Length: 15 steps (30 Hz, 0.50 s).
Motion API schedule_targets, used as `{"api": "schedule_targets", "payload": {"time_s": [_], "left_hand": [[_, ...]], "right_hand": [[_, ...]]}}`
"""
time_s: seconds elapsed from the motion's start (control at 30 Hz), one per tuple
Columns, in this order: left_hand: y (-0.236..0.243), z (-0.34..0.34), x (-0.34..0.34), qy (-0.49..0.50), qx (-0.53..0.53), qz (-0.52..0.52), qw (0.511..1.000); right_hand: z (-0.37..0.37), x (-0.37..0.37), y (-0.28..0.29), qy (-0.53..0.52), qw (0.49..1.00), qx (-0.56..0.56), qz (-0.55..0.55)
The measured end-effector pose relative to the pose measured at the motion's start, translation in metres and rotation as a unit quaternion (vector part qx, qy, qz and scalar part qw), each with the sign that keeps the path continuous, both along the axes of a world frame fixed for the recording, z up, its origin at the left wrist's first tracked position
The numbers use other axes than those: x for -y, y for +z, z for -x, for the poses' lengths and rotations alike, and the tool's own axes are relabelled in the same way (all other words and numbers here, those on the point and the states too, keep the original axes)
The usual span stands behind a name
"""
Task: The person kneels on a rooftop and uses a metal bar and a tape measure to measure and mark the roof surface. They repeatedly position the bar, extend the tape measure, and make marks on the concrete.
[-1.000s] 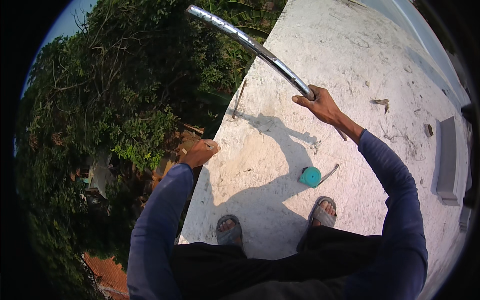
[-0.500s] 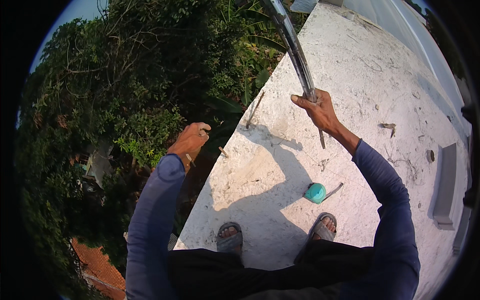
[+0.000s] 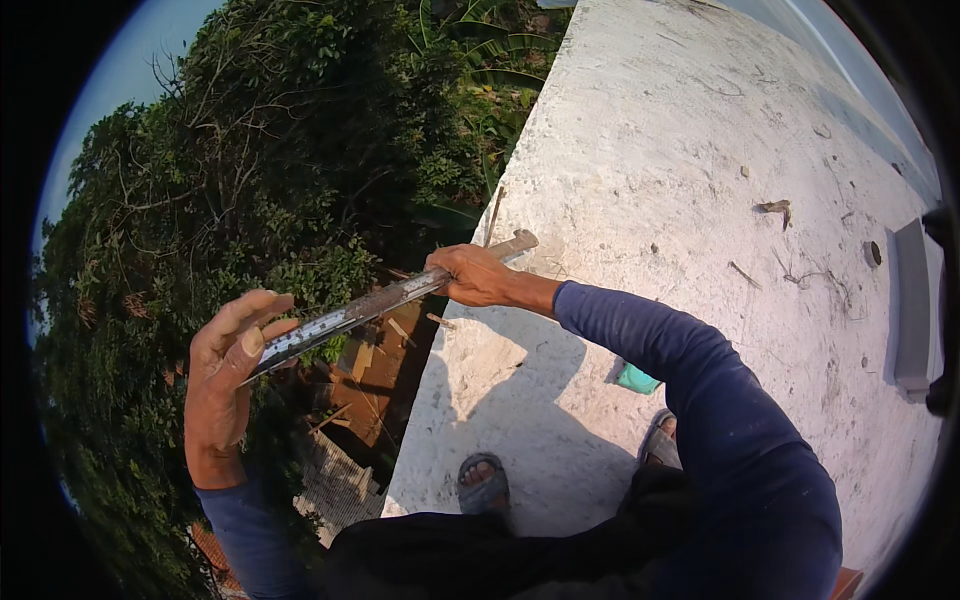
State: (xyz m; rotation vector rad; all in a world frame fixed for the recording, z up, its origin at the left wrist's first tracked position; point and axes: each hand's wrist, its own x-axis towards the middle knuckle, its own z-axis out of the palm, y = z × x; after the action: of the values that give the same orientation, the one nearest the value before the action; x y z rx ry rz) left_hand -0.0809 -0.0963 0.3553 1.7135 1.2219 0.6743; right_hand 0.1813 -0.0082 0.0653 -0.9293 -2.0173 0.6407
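My right hand [image 3: 472,274] is closed around a long, scuffed metal bar [image 3: 369,307], which lies diagonally across my view over the roof edge, with its far end above the white surface. My left hand [image 3: 228,375] is at the bar's near-left end, fingers raised and apart; whether it touches the bar is unclear. Below my right forearm, a teal round object [image 3: 637,380] is partly hidden by the sleeve.
I stand in sandals [image 3: 482,490] on a white rough roof [image 3: 680,140] beside its edge, with trees [image 3: 200,170] and ground far below on the left. Thin sticks [image 3: 497,210], debris [image 3: 775,208] and a grey block [image 3: 910,305] are on the roof.
The bar has swung from upright at upper right down across to the left. My right hand has moved left with it; my left hand has moved left to the bar's end.
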Motion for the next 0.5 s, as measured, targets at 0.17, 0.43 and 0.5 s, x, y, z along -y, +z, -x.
{"api": "schedule_targets", "payload": {"time_s": [0.17, 0.43, 0.5], "left_hand": [[-0.03, 0.027, 0.052, 0.138, -0.149, 0.077, 0.976], [-0.037, 0.05, 0.06, 0.171, -0.141, 0.029, 0.975], [-0.034, 0.051, 0.058, 0.176, -0.15, 0.032, 0.972]], "right_hand": [[0.023, 0.007, -0.027, 0.098, 0.995, 0.024, -0.018], [0.045, -0.002, -0.009, 0.139, 0.986, 0.074, 0.05], [0.048, -0.004, -0.006, 0.142, 0.985, 0.079, 0.058]]}}
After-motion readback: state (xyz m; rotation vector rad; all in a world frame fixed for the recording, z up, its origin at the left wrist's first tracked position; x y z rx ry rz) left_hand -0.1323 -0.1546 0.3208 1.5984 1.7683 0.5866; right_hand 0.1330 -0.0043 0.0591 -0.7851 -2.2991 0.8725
